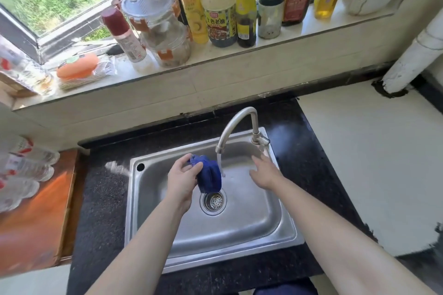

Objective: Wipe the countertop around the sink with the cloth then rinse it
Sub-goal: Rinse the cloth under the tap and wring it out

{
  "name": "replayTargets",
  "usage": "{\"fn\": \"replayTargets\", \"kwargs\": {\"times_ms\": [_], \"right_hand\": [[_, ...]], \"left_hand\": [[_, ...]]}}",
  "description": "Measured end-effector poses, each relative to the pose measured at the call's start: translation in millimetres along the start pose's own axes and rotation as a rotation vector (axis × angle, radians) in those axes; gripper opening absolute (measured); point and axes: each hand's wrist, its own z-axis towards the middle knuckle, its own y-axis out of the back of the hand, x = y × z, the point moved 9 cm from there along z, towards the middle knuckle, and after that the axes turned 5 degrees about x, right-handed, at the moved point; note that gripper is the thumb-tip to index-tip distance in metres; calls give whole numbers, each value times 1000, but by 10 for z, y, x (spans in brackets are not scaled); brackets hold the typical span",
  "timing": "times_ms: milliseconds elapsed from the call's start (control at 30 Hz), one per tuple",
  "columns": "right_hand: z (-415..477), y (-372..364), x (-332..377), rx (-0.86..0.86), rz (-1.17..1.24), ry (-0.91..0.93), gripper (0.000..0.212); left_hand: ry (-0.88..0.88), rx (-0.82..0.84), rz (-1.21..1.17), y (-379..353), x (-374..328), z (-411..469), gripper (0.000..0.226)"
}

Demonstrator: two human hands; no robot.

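I have the one blue cloth (209, 173) bunched just left of the stream (220, 163) running from the single faucet (236, 124), with my left hand's (182, 176) grip clamped round it. My right hand (265, 172) hovers right of the faucet's spout, fingers spread, holding nothing. I judge this to be the rinse step. Next I should move the cloth fully into the water and squeeze it with both hands. Below the faucet are one sink (148, 158) and one drain strainer (213, 201), with one dark table (103, 199) around them.

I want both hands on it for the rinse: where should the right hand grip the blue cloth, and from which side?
Probably the loose lower end of the blue cloth, which hangs above the drain. Come from the right: the left hand grips the bunched top from the left, and the open right hand sits on the other side of the water stream.
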Motion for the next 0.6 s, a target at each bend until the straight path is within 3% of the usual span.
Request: {"fn": "replayTargets", "kwargs": {"times_ms": [100,200,367,433,500,600], "right_hand": [[-60,-264,61,62,149,-3,61],[-139,-554,73,83,623,-97,45],[-178,-1021,190,250,1417,-240,35],[-125,-1082,246,267,1480,-201,26],[-56,-1060,253,217,1412,-170,17],[55,-958,167,109,1234,-158,22]], "left_hand": [[1,21,-12,-20,-19,47,47],[35,63,-25,-65,26,107,48],[130,151,-67,-90,266,167,41],[152,178,-1,-21,416,212,32],[175,157,107,109,568,275,25],[252,46,220,385,792,373,16]]}}
